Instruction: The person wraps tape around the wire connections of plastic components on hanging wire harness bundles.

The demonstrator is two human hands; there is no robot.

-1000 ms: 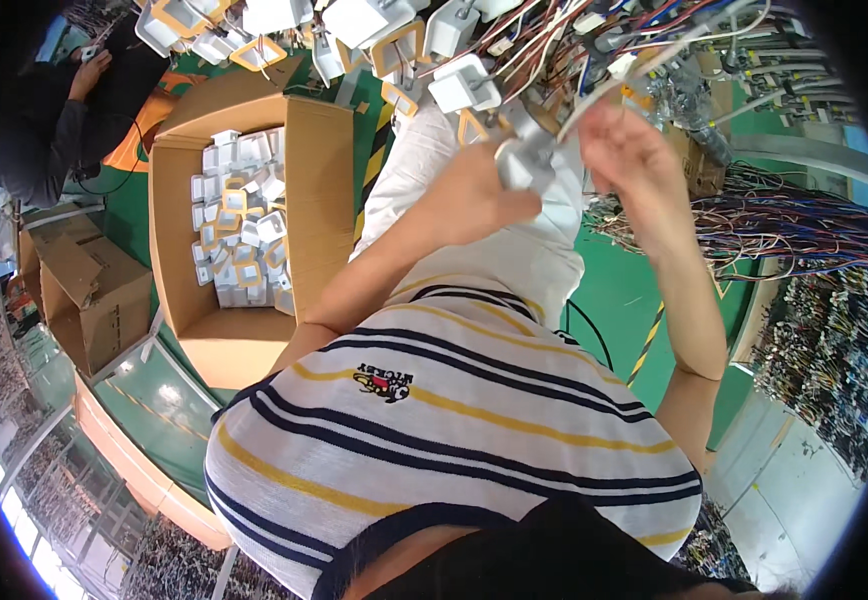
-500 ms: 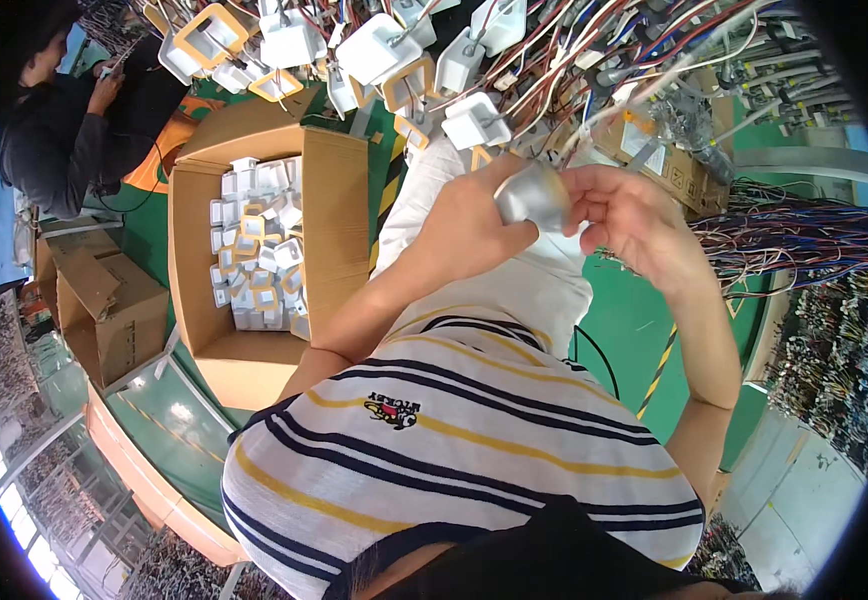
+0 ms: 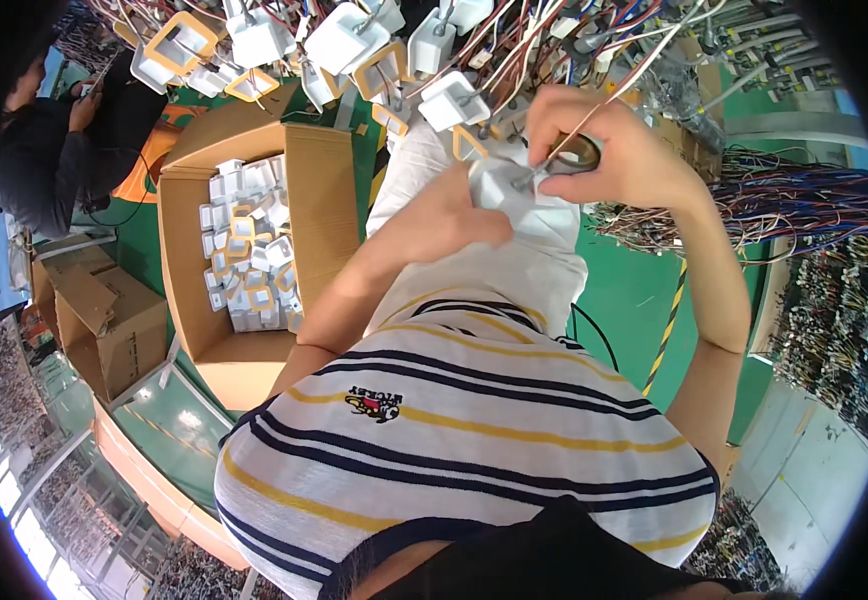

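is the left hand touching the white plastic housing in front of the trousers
Touching: the head view shows the left hand gripping the white plastic housing at its left side, the thumb lying against its lower edge.

L hand point(image 3: 446, 215) partly hidden behind wht housing point(image 3: 499, 186), wires point(image 3: 529, 50) cropped at top, bkgd parts point(image 3: 832, 315) too sm.

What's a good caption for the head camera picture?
Left hand holds a white piece, right hand close by, near an open cardboard box of pale pieces.
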